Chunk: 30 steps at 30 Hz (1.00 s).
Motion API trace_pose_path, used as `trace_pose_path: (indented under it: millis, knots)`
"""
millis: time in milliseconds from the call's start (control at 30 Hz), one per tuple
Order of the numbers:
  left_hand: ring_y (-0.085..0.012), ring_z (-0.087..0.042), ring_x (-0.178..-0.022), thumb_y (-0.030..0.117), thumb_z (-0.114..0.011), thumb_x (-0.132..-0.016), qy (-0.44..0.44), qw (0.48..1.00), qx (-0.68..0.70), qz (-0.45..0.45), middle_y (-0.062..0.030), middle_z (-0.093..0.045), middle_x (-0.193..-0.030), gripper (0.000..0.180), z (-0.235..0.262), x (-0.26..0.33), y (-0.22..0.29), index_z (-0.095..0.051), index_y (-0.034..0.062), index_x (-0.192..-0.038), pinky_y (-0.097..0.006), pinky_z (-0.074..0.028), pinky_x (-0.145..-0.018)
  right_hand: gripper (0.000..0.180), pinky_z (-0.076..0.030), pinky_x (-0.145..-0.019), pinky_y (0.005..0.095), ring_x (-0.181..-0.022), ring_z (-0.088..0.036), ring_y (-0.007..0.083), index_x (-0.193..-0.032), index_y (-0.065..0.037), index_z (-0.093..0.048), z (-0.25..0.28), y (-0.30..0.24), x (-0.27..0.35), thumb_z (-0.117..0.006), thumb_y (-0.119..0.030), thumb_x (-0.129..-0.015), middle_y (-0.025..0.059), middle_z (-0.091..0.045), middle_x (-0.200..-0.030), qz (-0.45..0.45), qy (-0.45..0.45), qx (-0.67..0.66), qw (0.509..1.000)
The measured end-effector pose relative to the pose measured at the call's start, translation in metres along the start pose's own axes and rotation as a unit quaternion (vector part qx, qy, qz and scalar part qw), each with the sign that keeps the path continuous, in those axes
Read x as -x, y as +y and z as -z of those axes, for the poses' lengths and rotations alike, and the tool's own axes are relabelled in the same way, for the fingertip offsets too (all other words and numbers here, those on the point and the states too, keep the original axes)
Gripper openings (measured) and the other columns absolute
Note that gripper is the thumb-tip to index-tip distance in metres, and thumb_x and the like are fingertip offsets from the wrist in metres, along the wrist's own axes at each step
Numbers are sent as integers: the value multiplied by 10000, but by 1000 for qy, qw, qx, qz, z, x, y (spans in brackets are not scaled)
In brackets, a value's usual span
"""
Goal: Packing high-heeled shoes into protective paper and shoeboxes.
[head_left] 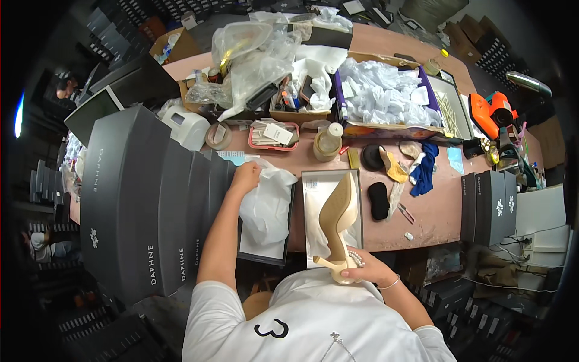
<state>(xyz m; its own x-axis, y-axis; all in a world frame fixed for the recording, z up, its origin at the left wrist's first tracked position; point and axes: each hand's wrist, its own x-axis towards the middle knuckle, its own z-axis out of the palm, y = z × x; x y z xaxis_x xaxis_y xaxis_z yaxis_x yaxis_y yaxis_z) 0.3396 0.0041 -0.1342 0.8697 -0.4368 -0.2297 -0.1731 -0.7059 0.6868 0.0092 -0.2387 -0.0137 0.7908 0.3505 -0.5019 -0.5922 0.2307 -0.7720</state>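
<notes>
My right hand (pixel 369 269) grips a beige high-heeled shoe (pixel 335 218) by its heel end. The shoe is tilted with its sole turned up, and a pearl strap shows beside my fingers. Under and behind it lies an open shoe box part (pixel 360 224) with white lining. My left hand (pixel 246 176) is closed at the upper left edge of crumpled white tissue paper (pixel 266 202), pinching it. That paper lies in a dark open box (pixel 265 258) in front of me. My left fingertips are partly hidden.
Dark shoe boxes (pixel 129 199) stand stacked at left, more (pixel 488 202) at right. Behind are a pink basket (pixel 283 146), a glue jar (pixel 327 145), a tape roll (pixel 218 136) and a purple-edged carton (pixel 344 99) of tissue. Scissors (pixel 406 213) and a black brush-like pad (pixel 379 201) lie right.
</notes>
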Motion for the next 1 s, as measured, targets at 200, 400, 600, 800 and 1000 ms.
trace_pose_path:
  millis: [200,400,600,800,1000]
  knots:
    - [-223,-574,-623,120,-586,-879,7,979,-12,-204,-108,-551,-679,139,66,62,113,-583,2,-805,-350,-448,-573,1020,-310,-1062,311,-1281,-405,186,-1507,-29,-129,1,-38,7,-757,-258,-737,122,-384,-1432,51,-124,-103,986]
    - [-311,-542,-674,3,-609,-734,-33,942,-12,-334,-127,-507,-731,76,82,136,163,-562,16,-793,-381,-441,-603,848,-541,-774,362,-995,-617,239,-1513,-125,-107,-10,-53,-50,-648,-221,-868,163,-528,-1239,20,-149,-223,963]
    - [-340,-597,-906,-36,-557,-748,36,937,-136,-319,-137,-575,-1046,283,70,132,138,-600,9,-1023,-404,-499,-783,748,-548,-546,322,-825,-628,278,-1497,-199,-162,7,1,-49,-572,-366,-894,211,-578,-1100,39,-116,-388,914]
    - [-366,-604,-963,-14,-541,-783,-113,938,-68,-320,-172,-541,-1234,376,43,136,161,-534,-10,-1159,-415,-509,-833,771,-540,-540,329,-837,-593,345,-1469,-200,-238,7,32,-30,-607,-437,-835,266,-553,-1110,56,-189,-459,866]
    - [-316,-663,-788,41,-559,-812,-162,912,-81,-368,-160,-489,-1343,273,56,175,200,-538,24,-1084,-379,-548,-633,579,-553,-708,362,-952,-616,279,-1388,-131,-365,-23,-13,-11,-586,-325,-889,183,-577,-1151,90,-63,-240,964]
